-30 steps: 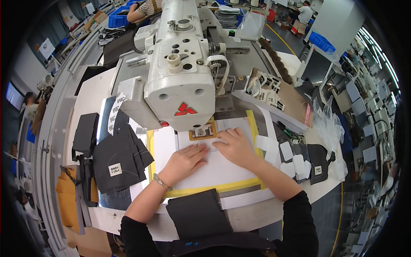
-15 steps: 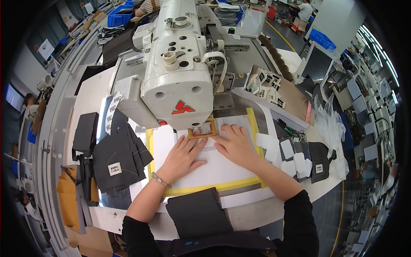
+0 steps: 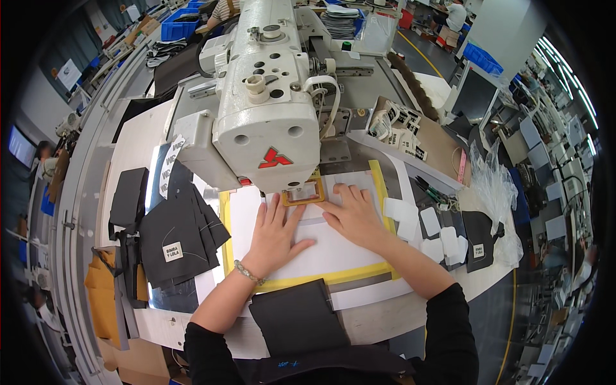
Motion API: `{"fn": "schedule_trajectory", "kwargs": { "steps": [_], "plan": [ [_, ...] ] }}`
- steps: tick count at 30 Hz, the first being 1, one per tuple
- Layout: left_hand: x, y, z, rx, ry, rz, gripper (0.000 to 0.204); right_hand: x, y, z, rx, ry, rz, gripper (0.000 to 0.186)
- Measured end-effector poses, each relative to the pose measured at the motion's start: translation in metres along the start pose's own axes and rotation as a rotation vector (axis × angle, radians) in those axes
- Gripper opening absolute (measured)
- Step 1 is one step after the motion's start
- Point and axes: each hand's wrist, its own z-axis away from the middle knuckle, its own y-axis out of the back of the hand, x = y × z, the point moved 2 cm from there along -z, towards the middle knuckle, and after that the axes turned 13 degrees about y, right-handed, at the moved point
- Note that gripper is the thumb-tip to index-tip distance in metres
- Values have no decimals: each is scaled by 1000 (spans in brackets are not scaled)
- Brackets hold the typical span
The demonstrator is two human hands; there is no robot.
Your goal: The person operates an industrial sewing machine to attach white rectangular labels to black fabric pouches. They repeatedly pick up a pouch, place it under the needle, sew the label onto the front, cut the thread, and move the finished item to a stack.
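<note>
Beneath the head of a large white sewing machine (image 3: 247, 128) lies a white sheet (image 3: 327, 247) bordered by yellow tape (image 3: 350, 276). My left hand (image 3: 274, 234) rests flat on the sheet, fingers spread, left of a small yellow clamp frame (image 3: 303, 192) under the machine head. On the frame's right side my right hand (image 3: 353, 215) lies on the sheet with fingers outstretched, its index finger or thumb close to the frame's lower corner. Neither hand grips anything. What lies inside the frame is partly hidden by the machine.
Dark fabric pieces (image 3: 176, 237), one with a white label, are stacked at the left. A folded black cloth (image 3: 298, 317) lies at the front edge. Rounded white pieces (image 3: 431, 221), green-handled snips (image 3: 430, 192), a box of labels (image 3: 420, 170) and a clear plastic bag (image 3: 497, 205) are at the right.
My left hand has shifted slightly, its fingers now pointing more straight ahead and a little away from the frame. My right hand has barely moved.
</note>
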Motion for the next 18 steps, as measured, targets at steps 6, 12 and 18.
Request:
{"fn": "schedule_trajectory", "kwargs": {
  "steps": [6,12,18],
  "plan": [
    [-6,0,-9,-20,102,20,87,2,-1,3,-7,-5,5,32],
    [-4,-2,-8,-40,113,-3,90,0,-1,2,-10,-11,1,33],
    [-1,-3,-11,-95,145,-5,92,0,1,1,63,32,70,34]
  ]
}}
